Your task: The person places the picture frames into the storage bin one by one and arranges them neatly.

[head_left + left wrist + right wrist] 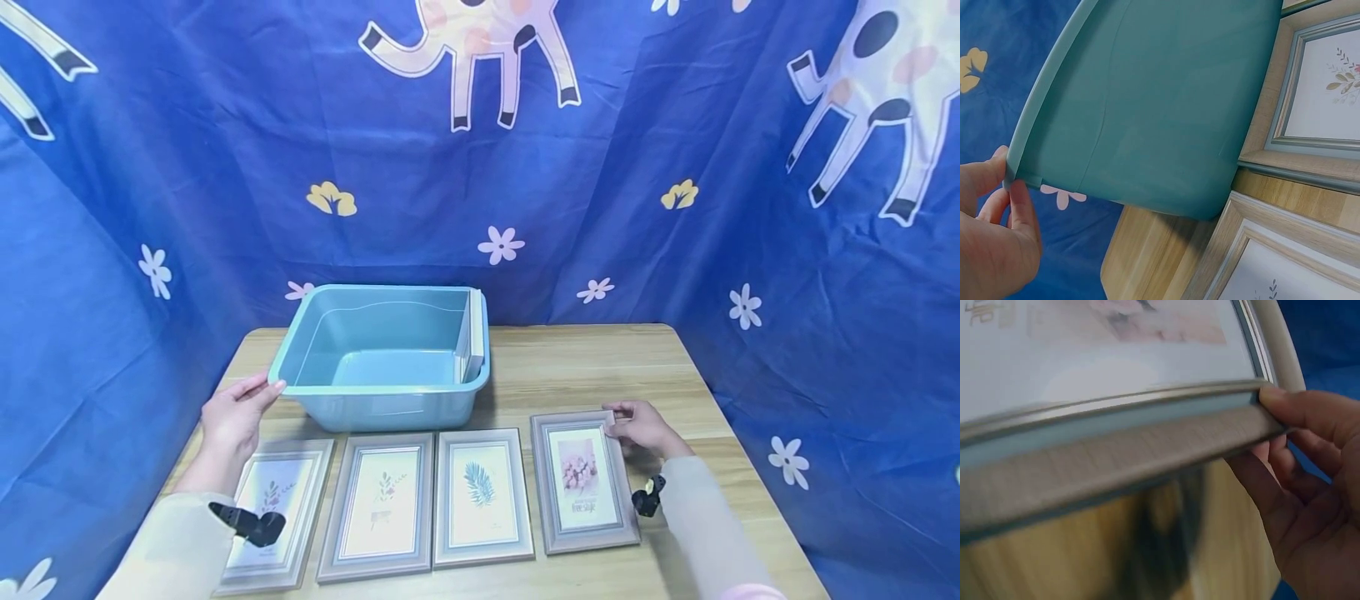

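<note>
My left hand pinches the front left corner of the rim of a light blue plastic basin. The left wrist view shows thumb and fingers on either side of that rim. With my right hand I grip the upper right corner of a picture frame with a pink flower print, thumb on its face and fingers behind. In the right wrist view, the edge of this frame stands above the wooden table, a gap below it. Inside the basin, something white and flat-sided stands upright against the right wall.
Left of the held frame lie a frame with a blue leaf print, a frame with a plant print and another frame partly under my left forearm. They rest on a wooden table. Blue patterned cloth surrounds the table.
</note>
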The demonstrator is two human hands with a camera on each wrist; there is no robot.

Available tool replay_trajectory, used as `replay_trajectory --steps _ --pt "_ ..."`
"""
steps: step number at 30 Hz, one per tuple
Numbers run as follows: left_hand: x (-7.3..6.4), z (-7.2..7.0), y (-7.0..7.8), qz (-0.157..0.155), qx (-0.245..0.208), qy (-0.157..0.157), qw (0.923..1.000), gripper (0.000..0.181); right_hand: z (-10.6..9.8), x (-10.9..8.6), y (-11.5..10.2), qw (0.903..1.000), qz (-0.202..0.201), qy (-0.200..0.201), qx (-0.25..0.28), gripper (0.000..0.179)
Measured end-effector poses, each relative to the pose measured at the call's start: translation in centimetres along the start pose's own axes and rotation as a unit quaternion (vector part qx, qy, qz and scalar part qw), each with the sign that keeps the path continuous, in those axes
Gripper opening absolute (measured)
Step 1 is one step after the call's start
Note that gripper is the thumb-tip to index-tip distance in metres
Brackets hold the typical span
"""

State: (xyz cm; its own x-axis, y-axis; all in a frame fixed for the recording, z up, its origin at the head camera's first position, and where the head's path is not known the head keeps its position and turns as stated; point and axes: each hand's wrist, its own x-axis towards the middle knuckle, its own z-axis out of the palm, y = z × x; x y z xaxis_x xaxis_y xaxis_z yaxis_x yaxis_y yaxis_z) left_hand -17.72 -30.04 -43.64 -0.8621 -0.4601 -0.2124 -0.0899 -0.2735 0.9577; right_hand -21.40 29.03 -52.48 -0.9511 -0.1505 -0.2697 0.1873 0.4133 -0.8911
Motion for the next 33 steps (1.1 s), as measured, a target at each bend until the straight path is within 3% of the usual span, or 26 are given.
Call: replay_trajectory --steps 6,21,26,33 --pt "0.0 0.0 0.0 0.0 -0.005 0.001 1.0 0.027 -1.8 0.0 -1.3 0.9987 -0.021 -0.047 -0.001 0.051" --pt "0.1 -0.2 -0.2 0.002 0.016 0.003 0.9999 0.038 -4.2 0.2 -3.8 0.9931 -0.061 -0.099 0.013 0.048" --pt "0.1 -0.1 -0.1 -0.005 0.023 0.007 0.9997 0.047 -4.9 0.1 -4.6 0.9927 -0.067 -0.099 0.016 0.044" --pt "0.1 -0.1 -0.1 -0.008 0.017 0.009 0.9998 0.031 -5.4 0.1 -5.0 0.9938 -0.081 -0.077 0.005 0.047"
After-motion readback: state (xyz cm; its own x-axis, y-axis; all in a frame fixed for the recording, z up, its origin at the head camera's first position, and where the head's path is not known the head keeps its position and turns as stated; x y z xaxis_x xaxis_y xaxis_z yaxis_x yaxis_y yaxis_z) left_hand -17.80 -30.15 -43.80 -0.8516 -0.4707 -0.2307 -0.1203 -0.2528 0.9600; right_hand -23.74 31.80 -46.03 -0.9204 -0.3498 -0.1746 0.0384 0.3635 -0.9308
